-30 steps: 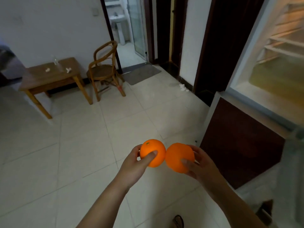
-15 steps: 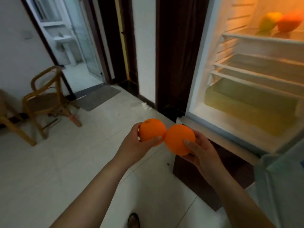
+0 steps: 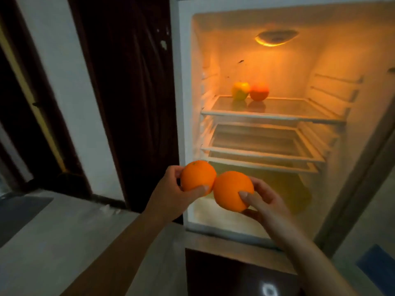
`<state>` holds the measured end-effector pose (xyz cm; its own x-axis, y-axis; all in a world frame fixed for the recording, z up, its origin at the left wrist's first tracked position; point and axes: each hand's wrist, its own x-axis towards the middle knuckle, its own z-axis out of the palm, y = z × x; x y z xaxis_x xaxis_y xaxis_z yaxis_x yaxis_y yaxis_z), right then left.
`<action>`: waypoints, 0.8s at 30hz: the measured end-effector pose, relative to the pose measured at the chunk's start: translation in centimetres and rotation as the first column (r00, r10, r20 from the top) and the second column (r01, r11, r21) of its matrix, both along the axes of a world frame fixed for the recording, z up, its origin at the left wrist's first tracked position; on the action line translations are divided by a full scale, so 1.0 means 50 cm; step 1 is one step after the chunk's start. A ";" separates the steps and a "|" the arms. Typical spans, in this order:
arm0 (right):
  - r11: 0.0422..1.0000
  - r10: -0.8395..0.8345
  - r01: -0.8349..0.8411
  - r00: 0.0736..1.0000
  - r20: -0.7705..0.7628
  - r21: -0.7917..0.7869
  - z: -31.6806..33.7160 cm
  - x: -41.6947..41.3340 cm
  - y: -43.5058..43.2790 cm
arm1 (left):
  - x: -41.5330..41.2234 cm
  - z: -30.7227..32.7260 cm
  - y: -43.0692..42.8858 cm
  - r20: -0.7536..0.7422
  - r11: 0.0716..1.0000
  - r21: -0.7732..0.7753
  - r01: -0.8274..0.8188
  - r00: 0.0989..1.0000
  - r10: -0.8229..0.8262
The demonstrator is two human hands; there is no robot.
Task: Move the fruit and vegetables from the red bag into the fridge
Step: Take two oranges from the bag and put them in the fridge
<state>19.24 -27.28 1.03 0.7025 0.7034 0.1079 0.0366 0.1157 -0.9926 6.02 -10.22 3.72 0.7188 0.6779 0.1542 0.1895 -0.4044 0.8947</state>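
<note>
My left hand (image 3: 171, 195) grips an orange (image 3: 197, 175), and my right hand (image 3: 263, 201) grips a second orange (image 3: 232, 189); the two fruits touch side by side. Both are held in front of the open fridge (image 3: 183, 82), low at its left front, level with the yellow crisper drawer (image 3: 284, 184). On the top glass shelf (image 3: 277, 116) sit a yellow-green apple (image 3: 240, 90) and a red-orange fruit (image 3: 259, 91). The red bag is out of view.
Two more shelves (image 3: 263, 153) lie under the top one, with nothing on them. The fridge's dark lower door (image 3: 224, 274) is shut below my arms. A dark wooden door (image 3: 128, 92) stands left of the fridge, above pale floor tiles (image 3: 64, 231).
My view has swung right and up from the floor and chair to the lit fridge interior. Both hands still hold the oranges together and have come closer to the fridge opening.
</note>
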 end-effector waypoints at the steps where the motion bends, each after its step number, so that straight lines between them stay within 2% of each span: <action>1: 0.999 -0.022 0.022 1.000 0.018 0.025 0.012 0.015 0.011 | 0.028 0.010 0.023 0.020 0.999 0.016 0.033 0.999 -0.034; 6: 0.984 -0.165 0.159 0.983 0.077 0.076 0.083 0.091 0.046 | 0.167 0.072 0.083 0.131 0.988 0.022 0.152 0.979 -0.154; 13: 0.962 -0.253 0.228 0.951 0.179 0.147 0.188 0.252 0.086 | 0.344 0.171 0.122 0.173 0.955 0.210 0.207 0.954 -0.245; 19: 0.952 -0.287 0.246 0.922 0.260 0.180 0.254 0.387 0.148 | 0.465 0.236 0.178 0.199 0.955 0.255 0.152 0.958 -0.205; 24: 0.888 -0.455 0.431 0.780 0.429 0.159 0.294 0.520 0.211 | 0.595 0.259 0.225 0.216 0.954 0.300 0.012 0.973 -0.080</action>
